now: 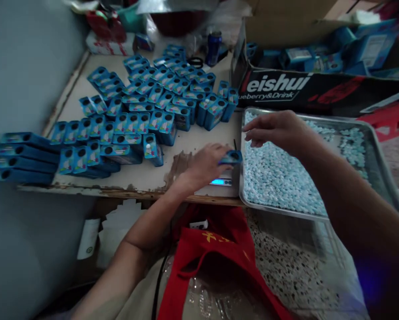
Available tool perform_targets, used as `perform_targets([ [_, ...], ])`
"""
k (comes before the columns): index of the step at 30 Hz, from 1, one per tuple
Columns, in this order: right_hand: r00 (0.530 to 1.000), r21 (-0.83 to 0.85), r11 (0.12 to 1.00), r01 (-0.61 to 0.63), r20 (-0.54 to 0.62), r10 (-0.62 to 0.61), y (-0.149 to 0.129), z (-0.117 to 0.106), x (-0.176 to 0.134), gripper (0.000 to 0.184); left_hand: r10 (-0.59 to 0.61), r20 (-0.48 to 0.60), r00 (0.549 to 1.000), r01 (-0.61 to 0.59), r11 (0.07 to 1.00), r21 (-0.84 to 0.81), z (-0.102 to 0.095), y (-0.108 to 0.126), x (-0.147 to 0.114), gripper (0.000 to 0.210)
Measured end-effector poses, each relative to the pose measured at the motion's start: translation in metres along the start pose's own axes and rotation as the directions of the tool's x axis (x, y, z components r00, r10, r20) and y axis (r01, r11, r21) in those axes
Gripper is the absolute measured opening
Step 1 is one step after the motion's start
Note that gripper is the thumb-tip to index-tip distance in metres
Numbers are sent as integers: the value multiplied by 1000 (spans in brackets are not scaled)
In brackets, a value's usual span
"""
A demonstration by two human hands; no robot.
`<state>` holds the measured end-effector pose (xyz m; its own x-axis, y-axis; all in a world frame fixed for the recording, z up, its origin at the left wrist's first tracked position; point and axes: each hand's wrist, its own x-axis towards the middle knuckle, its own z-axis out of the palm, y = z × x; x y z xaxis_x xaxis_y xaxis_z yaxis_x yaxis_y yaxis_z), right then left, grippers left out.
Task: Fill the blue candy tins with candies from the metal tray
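Observation:
My left hand [206, 165] is closed around a small blue box [231, 157], whose top with a dark round hole faces up. It holds the box just over a small digital scale [218, 182] with a lit blue display, near the table's front edge. My right hand [276, 129] hovers above the left part of a metal tray [286, 214], fingers stretched towards the box; nothing shows in them. Pale blue and white pellets [279, 178] cover much of the tray's bottom. Several similar blue boxes [155, 120] stand in rows left of my left hand.
Behind the tray is a black printed carton [279, 91] holding more blue packs. A blue can [214, 48] and black scissors [195, 62] are at the back. Four-sided boxes [22, 160] overhang the table's left edge. A grey wall [26, 80] bounds the left.

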<state>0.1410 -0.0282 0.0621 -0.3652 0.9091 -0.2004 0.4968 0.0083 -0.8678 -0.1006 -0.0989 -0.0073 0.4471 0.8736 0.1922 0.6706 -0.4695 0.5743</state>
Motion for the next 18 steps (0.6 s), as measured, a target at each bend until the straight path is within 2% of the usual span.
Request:
perform_targets([
  [2, 999, 194, 981, -6, -46, 15, 16, 1, 18, 29, -1, 42, 999, -1, 998, 57, -12, 4, 0, 37],
  [3, 998, 255, 967, -3, -56, 18, 21, 6, 29, 30, -17, 6, 1000, 16, 998, 69, -25, 2, -5, 35],
  [4, 998, 287, 958, 6, -59, 11, 24, 15, 41, 31, -36, -62, 997, 41, 997, 72, -44, -3, -14, 36],
  [6, 996, 263, 962, 71, -72, -54, 20, 41, 65, 33, -91, -244, 966, 115, 989, 89, -98, -21, -37, 42],
  [8, 979, 116, 976, 187, -98, -176, 6, 75, 86, 31, -169, -388, 906, 249, 954, 166, -167, -47, -65, 50],
  [10, 949, -145, 949, 279, -113, -296, -16, 109, 100, 21, -269, -505, 820, 453, 844, 286, -241, -78, -93, 58],
  [12, 924, -383, 876, 294, -122, -363, -39, 138, 105, 20, -371, -608, 702, 646, 692, 322, -306, -115, -117, 61],
  [13, 918, -457, 838, 298, -104, -383, -49, 149, 103, 23, -414, -649, 638, 713, 636, 295, -333, -134, -127, 63],
  [14, 915, -503, 804, 315, -65, -399, -58, 158, 100, 26, -445, -673, 590, 753, 604, 261, -354, -154, -136, 66],
  [15, 911, -532, 771, 350, 0, -413, -66, 166, 96, 30, -471, -680, 562, 773, 593, 228, -370, -173, -143, 67],
  [16, 902, -552, 734, 395, 85, -422, -71, 172, 90, 33, -494, -673, 550, 779, 594, 201, -381, -190, -149, 67],
  [18, 882, -605, 647, 464, 246, -403, -77, 183, 81, 41, -551, -618, 561, 765, 630, 133, -392, -217, -158, 60],
])
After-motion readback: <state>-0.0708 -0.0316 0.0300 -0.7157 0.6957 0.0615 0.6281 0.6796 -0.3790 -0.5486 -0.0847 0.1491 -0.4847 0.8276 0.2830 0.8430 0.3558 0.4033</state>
